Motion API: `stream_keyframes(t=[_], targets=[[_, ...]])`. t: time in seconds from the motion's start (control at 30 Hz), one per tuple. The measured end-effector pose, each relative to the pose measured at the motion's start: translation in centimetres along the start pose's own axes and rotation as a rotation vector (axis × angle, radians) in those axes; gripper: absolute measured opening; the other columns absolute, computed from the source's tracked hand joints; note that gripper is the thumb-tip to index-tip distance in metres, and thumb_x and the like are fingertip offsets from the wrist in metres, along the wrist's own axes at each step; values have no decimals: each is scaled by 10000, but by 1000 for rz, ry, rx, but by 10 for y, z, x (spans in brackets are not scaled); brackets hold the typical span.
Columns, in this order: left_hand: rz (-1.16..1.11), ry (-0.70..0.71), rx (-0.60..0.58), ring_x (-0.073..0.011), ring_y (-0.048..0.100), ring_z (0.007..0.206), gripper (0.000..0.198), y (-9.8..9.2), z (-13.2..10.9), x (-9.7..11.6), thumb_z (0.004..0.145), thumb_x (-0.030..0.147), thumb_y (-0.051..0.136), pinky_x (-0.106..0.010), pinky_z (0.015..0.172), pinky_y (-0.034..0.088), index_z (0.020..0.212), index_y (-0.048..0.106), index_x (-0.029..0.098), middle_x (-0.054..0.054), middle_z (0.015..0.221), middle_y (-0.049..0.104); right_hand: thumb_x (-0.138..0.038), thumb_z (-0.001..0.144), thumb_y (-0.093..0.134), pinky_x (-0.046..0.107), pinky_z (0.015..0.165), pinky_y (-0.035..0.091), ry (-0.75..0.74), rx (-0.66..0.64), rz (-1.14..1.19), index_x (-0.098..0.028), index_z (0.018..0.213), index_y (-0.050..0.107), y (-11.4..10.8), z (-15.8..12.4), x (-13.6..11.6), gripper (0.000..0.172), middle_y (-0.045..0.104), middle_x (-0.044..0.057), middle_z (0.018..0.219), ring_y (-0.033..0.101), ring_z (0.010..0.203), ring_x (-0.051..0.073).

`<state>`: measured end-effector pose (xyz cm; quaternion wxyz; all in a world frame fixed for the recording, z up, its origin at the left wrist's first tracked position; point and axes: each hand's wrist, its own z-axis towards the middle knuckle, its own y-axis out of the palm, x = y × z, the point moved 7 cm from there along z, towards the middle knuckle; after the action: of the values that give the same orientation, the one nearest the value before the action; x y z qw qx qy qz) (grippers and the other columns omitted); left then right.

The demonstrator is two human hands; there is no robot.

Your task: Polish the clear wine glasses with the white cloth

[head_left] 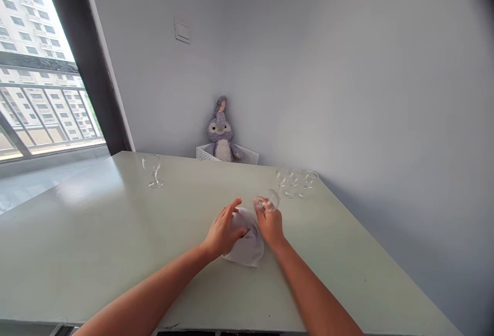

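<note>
My left hand (223, 230) is at a white cloth (245, 251), its thumb pressed against a dark fold and its index finger lifted away. The other fingers are partly hidden behind the cloth, which hangs loosely below the hand. Just to the right, my right hand (272, 225) is closed around a clear stemmed glass (273, 199). The glass is tipped on its side and somewhat blurred, with the foot toward the cloth and the bowl toward the right.
One stemmed glass (153, 171) stands upright at the far left of the pale green table (116, 253). Several more glasses (295, 177) are grouped at the back right, near the wall. Behind the table, a plush toy (221, 130) sits in a white perforated basket (249, 156).
</note>
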<state>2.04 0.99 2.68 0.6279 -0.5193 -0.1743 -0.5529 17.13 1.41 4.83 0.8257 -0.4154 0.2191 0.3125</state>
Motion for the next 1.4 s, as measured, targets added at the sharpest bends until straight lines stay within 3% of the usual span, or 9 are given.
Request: stream_keyframes(t=[0.17, 0.37, 0.63, 0.87, 1.03, 1.17, 1.27, 1.33, 1.4], targets=[[250, -55, -224, -262, 367, 1179, 583, 16, 0, -26, 678, 269, 608, -425, 973, 265, 1232, 428, 300, -27, 1257, 479, -384, 846, 332, 275, 738, 371, 313, 197, -187, -154, 946, 602, -42, 22, 70, 369, 643, 87, 889, 563, 814, 196], [209, -45, -217, -250, 443, 1080, 434, 12, 1, -25, 699, 307, 575, -388, 917, 319, 1131, 526, 307, -15, 1127, 559, -325, 824, 349, 264, 618, 363, 595, 89, -363, -164, 910, 624, -51, 21, 130, 330, 651, 99, 893, 576, 797, 209], [214, -13, -202, -235, 491, 1006, 378, 7, 2, -24, 709, 318, 574, -360, 874, 350, 1087, 556, 298, -20, 1060, 589, -328, 822, 364, 276, 567, 367, 688, -34, -440, -175, 930, 614, -45, 14, 150, 313, 641, 103, 955, 586, 821, 234], [227, -30, -229, -232, 473, 1026, 370, 9, 2, -23, 719, 324, 560, -363, 891, 340, 1087, 559, 293, -18, 1082, 582, -337, 831, 357, 276, 575, 381, 674, -97, -486, -195, 917, 613, -39, 15, 149, 305, 643, 105, 923, 594, 800, 216], [128, -61, -177, -227, 497, 978, 375, 6, 4, -27, 693, 306, 583, -351, 859, 364, 1067, 570, 280, -28, 1031, 592, -324, 817, 375, 275, 573, 383, 656, -141, -492, -202, 928, 597, -37, 17, 145, 277, 638, 92, 913, 591, 802, 211], [-20, -154, -21, -190, 527, 911, 299, -9, 10, -38, 714, 298, 549, -325, 819, 394, 1010, 579, 261, -23, 990, 591, -214, 750, 441, 296, 586, 389, 661, -156, -519, -190, 1047, 544, -55, 17, 138, 315, 596, 110, 994, 584, 815, 228], [-130, -209, 224, -169, 535, 870, 216, -35, 18, -48, 721, 299, 539, -322, 820, 394, 925, 579, 241, -19, 947, 597, -160, 747, 394, 307, 573, 389, 608, 77, -620, -180, 1011, 542, -83, 20, 120, 303, 550, 132, 1017, 567, 821, 236], [-213, -284, 436, -152, 532, 830, 195, -59, 19, -61, 711, 300, 550, -301, 784, 405, 890, 559, 221, -25, 942, 584, -167, 754, 383, 295, 575, 391, 450, 288, -614, -182, 945, 552, -92, 22, 99, 255, 539, 119, 992, 550, 830, 223], [-294, -384, 686, -129, 518, 803, 232, -87, 13, -80, 701, 292, 558, -269, 736, 410, 916, 516, 214, -32, 987, 545, -183, 766, 376, 285, 605, 401, 224, 382, -500, -172, 913, 548, -82, 22, 76, 226, 538, 105, 963, 538, 800, 194]])
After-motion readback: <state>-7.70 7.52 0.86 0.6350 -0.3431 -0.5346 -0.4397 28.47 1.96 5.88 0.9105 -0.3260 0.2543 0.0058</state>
